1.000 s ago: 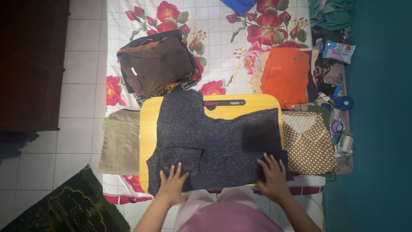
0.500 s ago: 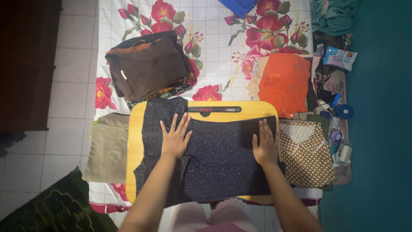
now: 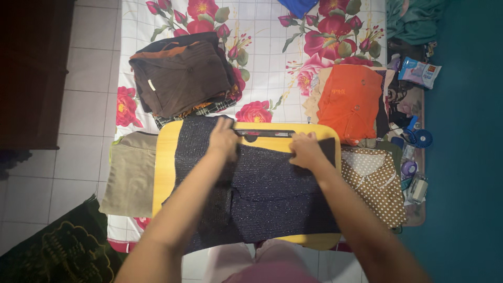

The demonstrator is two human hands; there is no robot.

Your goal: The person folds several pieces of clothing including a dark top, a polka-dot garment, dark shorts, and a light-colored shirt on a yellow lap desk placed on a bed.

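A dark sparkly knit top [image 3: 272, 194] lies spread over a yellow lap table [image 3: 163, 167] with a black slot along its far edge. Both my arms reach across it. My left hand [image 3: 222, 139] sits at the top's far left edge, fingers curled onto the fabric near the slot. My right hand [image 3: 306, 149] is at the far right edge, fingers also curled into the knit. The near hem of the top hangs over the table's front edge by my lap.
A floral sheet [image 3: 262, 52] carries a brown folded pile [image 3: 181, 78], an orange shirt [image 3: 348, 99], a brown polka-dot garment [image 3: 374, 183] and a beige garment [image 3: 128, 173]. Small clutter [image 3: 419, 137] lines the right side. A green rug [image 3: 57, 251] lies at lower left, dark furniture [image 3: 31, 73] at left.
Both hands slid from the top's near hem, over its middle, up to its far edge. The flat open palms have curled onto the fabric there.
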